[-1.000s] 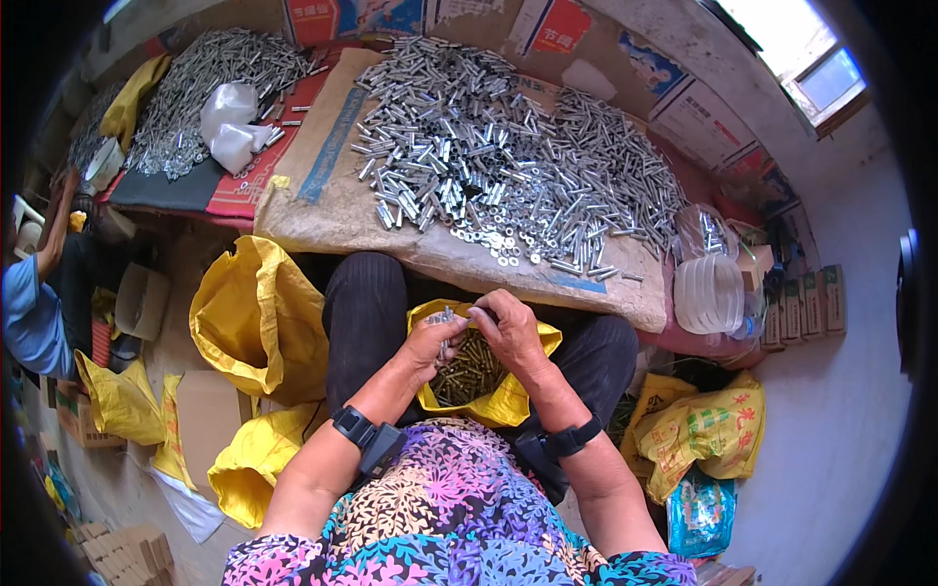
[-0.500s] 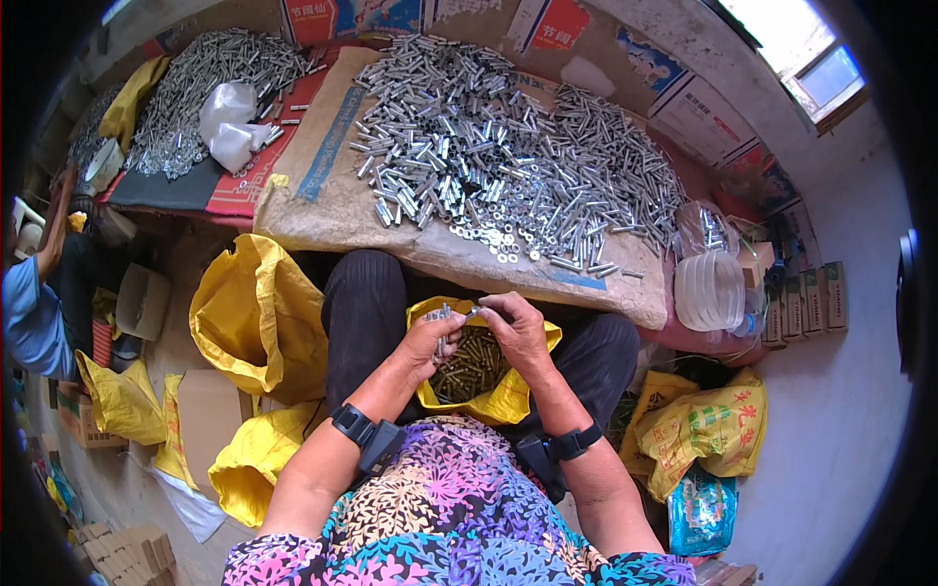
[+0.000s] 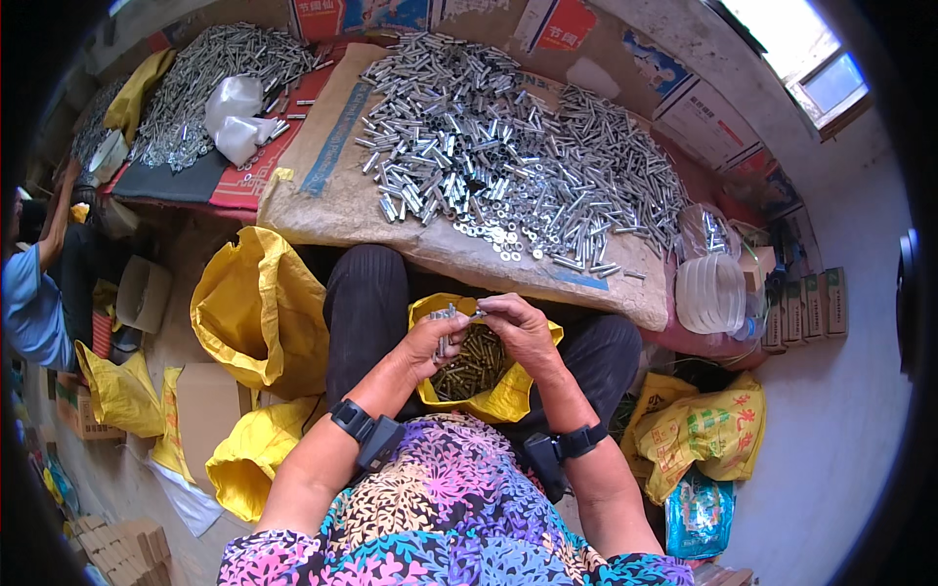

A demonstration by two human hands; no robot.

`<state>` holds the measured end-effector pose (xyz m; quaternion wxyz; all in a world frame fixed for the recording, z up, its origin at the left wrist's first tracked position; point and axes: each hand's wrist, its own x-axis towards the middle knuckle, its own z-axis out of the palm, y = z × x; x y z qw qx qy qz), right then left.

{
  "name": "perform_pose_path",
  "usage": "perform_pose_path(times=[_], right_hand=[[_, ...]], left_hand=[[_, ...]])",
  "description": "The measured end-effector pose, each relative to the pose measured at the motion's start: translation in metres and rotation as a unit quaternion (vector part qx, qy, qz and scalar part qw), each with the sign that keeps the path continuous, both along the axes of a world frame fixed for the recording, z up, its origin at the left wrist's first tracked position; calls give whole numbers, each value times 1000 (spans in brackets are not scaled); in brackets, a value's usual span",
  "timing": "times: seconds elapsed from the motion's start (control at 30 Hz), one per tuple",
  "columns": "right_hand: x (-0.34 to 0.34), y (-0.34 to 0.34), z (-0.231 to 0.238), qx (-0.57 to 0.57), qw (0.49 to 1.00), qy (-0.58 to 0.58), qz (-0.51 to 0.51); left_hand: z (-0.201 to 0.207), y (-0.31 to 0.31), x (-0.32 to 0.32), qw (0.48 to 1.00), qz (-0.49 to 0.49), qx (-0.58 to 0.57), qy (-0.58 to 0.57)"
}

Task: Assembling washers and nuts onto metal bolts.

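Note:
My left hand (image 3: 430, 345) is closed around several short silver metal sleeves (image 3: 450, 341). The fingers of my right hand (image 3: 521, 330) pinch together at a small metal piece (image 3: 478, 313) that meets the left fingertips; its exact form is too small to tell. Both hands are over a yellow woven bag (image 3: 496, 405) between my knees. Brass-coloured bolts or pins (image 3: 472, 364) fill the bag, below my fingers. In front lies a broad heap of silver sleeves (image 3: 489, 127) on a cardboard-covered bench (image 3: 322, 220), with loose washers (image 3: 505, 244) at its near edge.
An open yellow sack (image 3: 259, 313) stands left of my knee. Stacked clear plastic tubs (image 3: 710, 293) sit at the bench's right end. Yellow bags (image 3: 699, 435) lie on the right. At far left a person in a blue shirt (image 3: 37, 308) reaches toward another heap (image 3: 215, 88).
My hands stay together above the bag, with only a slight shift of the fingers. The whole view has moved slightly, and the person at far left leans further into it.

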<state>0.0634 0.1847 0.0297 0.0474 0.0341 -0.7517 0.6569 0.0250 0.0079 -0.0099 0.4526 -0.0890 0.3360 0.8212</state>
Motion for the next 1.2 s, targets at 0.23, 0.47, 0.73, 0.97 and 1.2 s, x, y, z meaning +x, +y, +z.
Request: perform_pose_path(times=[0.23,0.47,0.73,0.97,1.2], right_hand=[[1,1,14,139,989,45,3],[1,2,10,164,984,65,-4],[2,-3,21,217,972,86,-28],[6,-4,14,286,951,42,-106],[10,-6,13,247,960,100,-92]], left_hand=[[-4,0,1,999,2,29,-22],[-2,2,2,1000,-7,13,3],[-1,2,1,1000,-5,7,-4],[6,12,7,997,-37,-53,30],[6,11,8,998,2,-65,19]])
